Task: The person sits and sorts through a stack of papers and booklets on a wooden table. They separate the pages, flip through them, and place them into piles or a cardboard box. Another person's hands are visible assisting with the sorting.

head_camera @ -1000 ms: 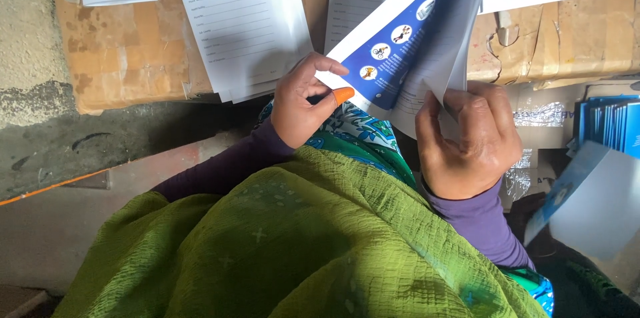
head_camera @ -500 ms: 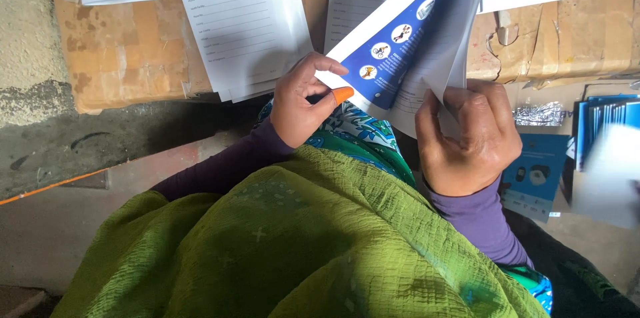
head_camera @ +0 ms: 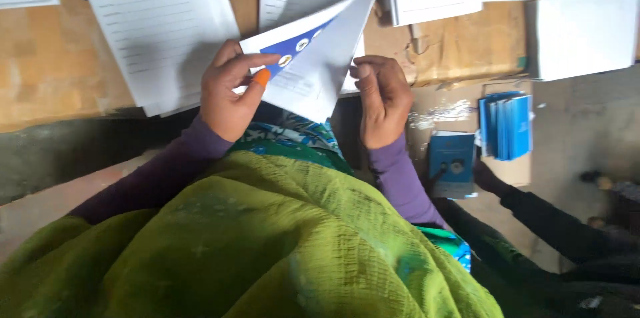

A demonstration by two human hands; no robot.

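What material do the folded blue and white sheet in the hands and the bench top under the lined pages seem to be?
Folded sheet: thin paper or light card, smooth, printed blue; it bends and creases between the left hand and right hand. Bench top: probably wood or plywood, unfinished and worn, judging by its tan grain and scuffed patches. Lined pages: plain matte paper.

Folded sheet (head_camera: 313,71) sits between both hands, above lined sheets (head_camera: 157,25) on the desk (head_camera: 40,71); booklet stack (head_camera: 505,125) lies right.

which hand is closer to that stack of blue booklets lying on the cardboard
Right. The right hand holds the folded sheet's edge, just left of the blue booklets. The left hand pinches the sheet's far side, farther off.
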